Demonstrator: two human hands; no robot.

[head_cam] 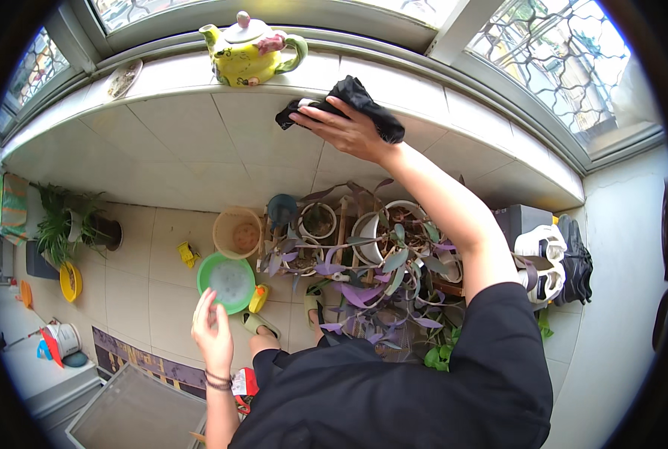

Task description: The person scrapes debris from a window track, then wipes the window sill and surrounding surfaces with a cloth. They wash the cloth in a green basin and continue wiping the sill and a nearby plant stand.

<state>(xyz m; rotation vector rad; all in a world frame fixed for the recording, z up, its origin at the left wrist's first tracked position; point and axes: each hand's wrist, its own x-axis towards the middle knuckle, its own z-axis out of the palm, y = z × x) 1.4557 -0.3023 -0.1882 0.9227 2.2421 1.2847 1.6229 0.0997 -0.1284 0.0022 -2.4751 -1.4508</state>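
My right hand [352, 130] is stretched out to the white tiled windowsill [311, 73], its fingers spread over a crumpled black cloth [362, 101]. The cloth lies against the sill's front edge and hangs partly over it. Left of it on the sill stands a yellow ceramic teapot [247, 59] with a green handle and a pink-knobbed lid. My left hand [213, 331] is raised, empty, with its fingers slightly bent and apart. In the picture it appears just below a green basin [226, 280] of sudsy water on the floor.
A small dish [125, 79] rests on the sill's left part. Potted purple-leaved plants [390, 247] on a wooden stand crowd the floor before me. Beside the green basin are a beige bucket [237, 232] and a yellow bottle [259, 298]. Shoes [542, 264] stand at right, a mesh-topped frame [140, 412] lower left.
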